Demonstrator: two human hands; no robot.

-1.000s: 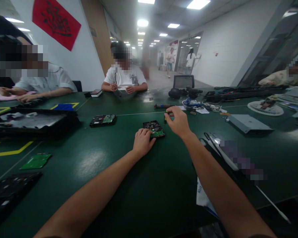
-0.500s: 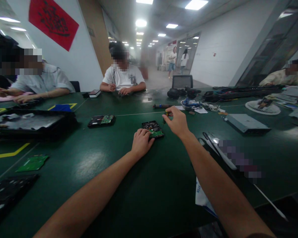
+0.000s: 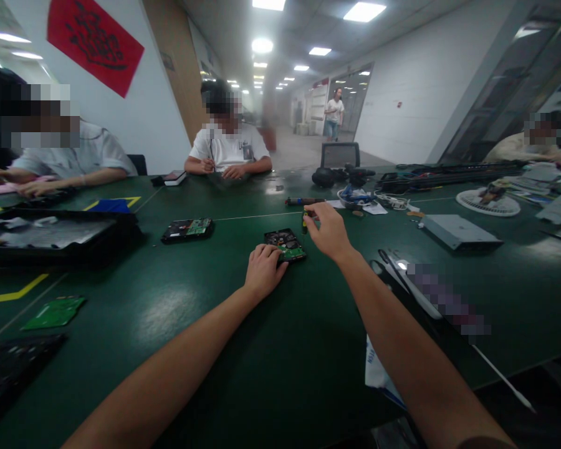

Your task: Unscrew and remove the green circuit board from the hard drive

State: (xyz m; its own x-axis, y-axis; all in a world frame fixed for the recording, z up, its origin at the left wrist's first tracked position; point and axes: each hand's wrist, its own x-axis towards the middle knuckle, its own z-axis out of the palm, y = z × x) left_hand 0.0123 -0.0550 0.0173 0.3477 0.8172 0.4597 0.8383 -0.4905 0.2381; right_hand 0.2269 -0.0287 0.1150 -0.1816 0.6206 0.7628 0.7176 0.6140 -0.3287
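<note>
A hard drive [image 3: 280, 237] lies flat on the green table, its dark underside up and a green circuit board on its near part. My left hand [image 3: 263, 272] grips the drive's near left edge, its fingers resting over the board. Just right of the drive, my right hand [image 3: 331, 231] pinches a small screwdriver [image 3: 304, 221] with a yellow and black handle. It is held about upright beside the drive, apart from it. My fingers partly cover the handle, and the tip is too small to make out.
Another hard drive [image 3: 187, 230] lies to the left, near a large black tray [image 3: 116, 240]. A loose green circuit board [image 3: 55, 312] is nearer left. A dark cylindrical tool [image 3: 299, 201] lies beyond my right hand; a metal box [image 3: 460, 231] stands right. Co-workers sit across the table.
My right hand has shifted slightly left and down with the screwdriver, whose handle now shows more upright. My left hand stays on the hard drive. The whole view has shifted a little.
</note>
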